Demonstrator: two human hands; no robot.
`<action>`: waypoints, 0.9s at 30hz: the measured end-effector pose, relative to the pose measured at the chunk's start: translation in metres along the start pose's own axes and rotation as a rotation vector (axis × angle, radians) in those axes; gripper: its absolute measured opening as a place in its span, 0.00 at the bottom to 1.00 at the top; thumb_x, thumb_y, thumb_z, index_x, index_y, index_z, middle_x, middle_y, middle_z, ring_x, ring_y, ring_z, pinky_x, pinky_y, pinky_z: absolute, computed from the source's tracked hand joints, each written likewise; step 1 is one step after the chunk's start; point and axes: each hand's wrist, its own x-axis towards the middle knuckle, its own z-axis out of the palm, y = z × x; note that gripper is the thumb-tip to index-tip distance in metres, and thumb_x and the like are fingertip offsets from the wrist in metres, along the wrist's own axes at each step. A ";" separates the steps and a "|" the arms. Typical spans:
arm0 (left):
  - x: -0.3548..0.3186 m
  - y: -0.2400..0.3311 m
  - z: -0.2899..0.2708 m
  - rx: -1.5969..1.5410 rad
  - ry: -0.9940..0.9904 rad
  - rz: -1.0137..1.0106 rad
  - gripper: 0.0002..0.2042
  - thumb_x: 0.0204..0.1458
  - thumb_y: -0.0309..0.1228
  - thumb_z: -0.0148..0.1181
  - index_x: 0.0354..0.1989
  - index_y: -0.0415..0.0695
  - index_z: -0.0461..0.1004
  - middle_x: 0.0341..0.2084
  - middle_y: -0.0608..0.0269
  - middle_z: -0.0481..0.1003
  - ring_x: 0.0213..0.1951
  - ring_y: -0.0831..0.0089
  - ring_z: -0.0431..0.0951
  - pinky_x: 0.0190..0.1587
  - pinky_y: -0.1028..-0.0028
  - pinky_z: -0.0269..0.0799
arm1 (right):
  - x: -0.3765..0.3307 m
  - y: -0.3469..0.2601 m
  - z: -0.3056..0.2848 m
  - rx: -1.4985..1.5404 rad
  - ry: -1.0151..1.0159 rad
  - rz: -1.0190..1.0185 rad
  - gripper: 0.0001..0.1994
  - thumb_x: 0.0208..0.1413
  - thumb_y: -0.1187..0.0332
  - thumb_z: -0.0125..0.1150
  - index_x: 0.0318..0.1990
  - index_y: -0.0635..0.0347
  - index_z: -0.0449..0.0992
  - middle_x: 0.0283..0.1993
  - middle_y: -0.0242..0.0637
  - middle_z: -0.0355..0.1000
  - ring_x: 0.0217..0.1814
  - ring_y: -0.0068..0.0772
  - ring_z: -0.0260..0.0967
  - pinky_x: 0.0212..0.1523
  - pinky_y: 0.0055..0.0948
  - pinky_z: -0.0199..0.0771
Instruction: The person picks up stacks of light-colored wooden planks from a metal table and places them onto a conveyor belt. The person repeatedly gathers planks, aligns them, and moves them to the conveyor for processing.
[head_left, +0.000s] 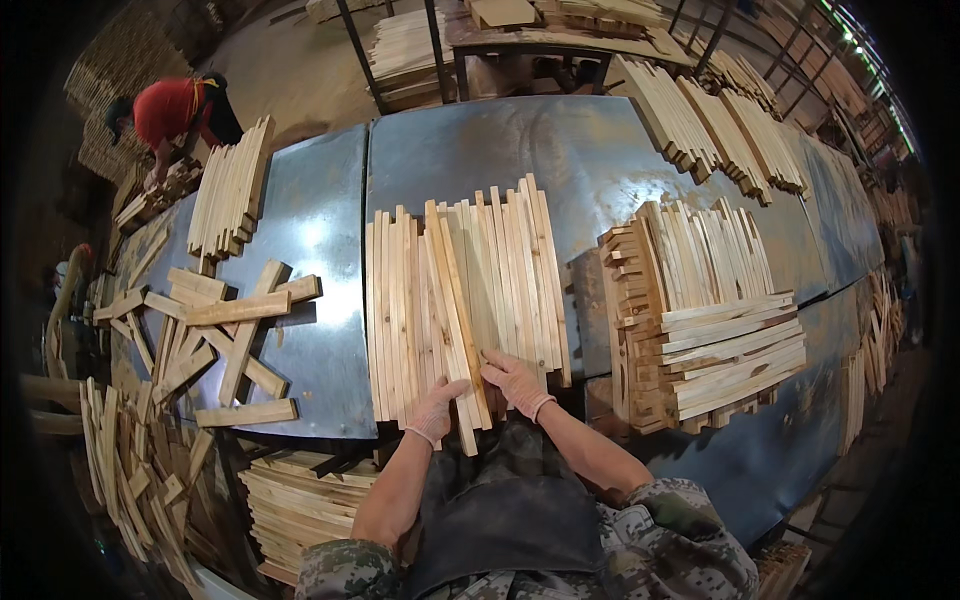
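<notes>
My left hand [437, 410], in a pale glove, is closed round the near end of light wooden strips [455, 320] that lie slanted over a row of other strips. The thumb rests on top of the wood. My right hand [515, 382], gloved too, grips the right side of the same strips, its fingertips partly hidden. Beneath them, a wide layer of wooden strips [392, 300] lies side by side on the metal table [330, 190], their ends pointing away from me. The slanted strips' near ends stick out past the row toward my dark apron [510, 520].
At right stands a crosswise stack of strips [720, 300]; bundles [700, 125] lie behind it. Loose short pieces [240, 310] are jumbled on the left, near another bundle [228, 195]. A person in red [170, 110] bends over wood at far left. Below the table sit more strips [300, 500].
</notes>
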 end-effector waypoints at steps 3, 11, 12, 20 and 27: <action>-0.012 0.012 0.016 0.025 -0.046 0.026 0.40 0.56 0.32 0.70 0.76 0.37 0.58 0.67 0.54 0.68 0.64 0.59 0.72 0.65 0.60 0.73 | 0.005 0.004 -0.003 0.130 0.019 0.031 0.37 0.66 0.55 0.67 0.75 0.69 0.65 0.71 0.50 0.72 0.72 0.41 0.68 0.71 0.33 0.66; -0.035 0.004 0.031 -0.009 -0.119 0.019 0.29 0.55 0.31 0.71 0.66 0.40 0.70 0.51 0.60 0.76 0.53 0.64 0.76 0.59 0.60 0.76 | 0.016 -0.005 0.013 -0.057 0.081 0.028 0.40 0.60 0.57 0.74 0.75 0.66 0.64 0.61 0.42 0.76 0.61 0.35 0.72 0.64 0.34 0.72; -0.037 0.004 0.032 -0.018 -0.121 0.021 0.30 0.55 0.31 0.71 0.66 0.40 0.70 0.51 0.60 0.76 0.53 0.65 0.76 0.58 0.60 0.76 | 0.014 -0.005 0.011 0.008 0.066 0.050 0.39 0.60 0.57 0.74 0.74 0.66 0.65 0.61 0.42 0.77 0.61 0.34 0.72 0.64 0.34 0.72; -0.044 -0.013 0.031 0.028 -0.083 0.058 0.29 0.56 0.33 0.72 0.66 0.37 0.70 0.52 0.61 0.77 0.53 0.64 0.77 0.58 0.60 0.77 | -0.024 -0.045 0.016 0.304 -0.048 0.121 0.33 0.63 0.63 0.72 0.72 0.66 0.67 0.57 0.39 0.77 0.58 0.31 0.74 0.60 0.32 0.75; -0.045 -0.021 0.021 0.026 -0.126 0.065 0.25 0.57 0.40 0.74 0.59 0.40 0.77 0.53 0.60 0.79 0.54 0.65 0.77 0.62 0.62 0.72 | -0.013 -0.020 0.007 0.269 -0.137 0.137 0.32 0.60 0.66 0.73 0.69 0.65 0.68 0.53 0.41 0.78 0.51 0.32 0.76 0.51 0.35 0.79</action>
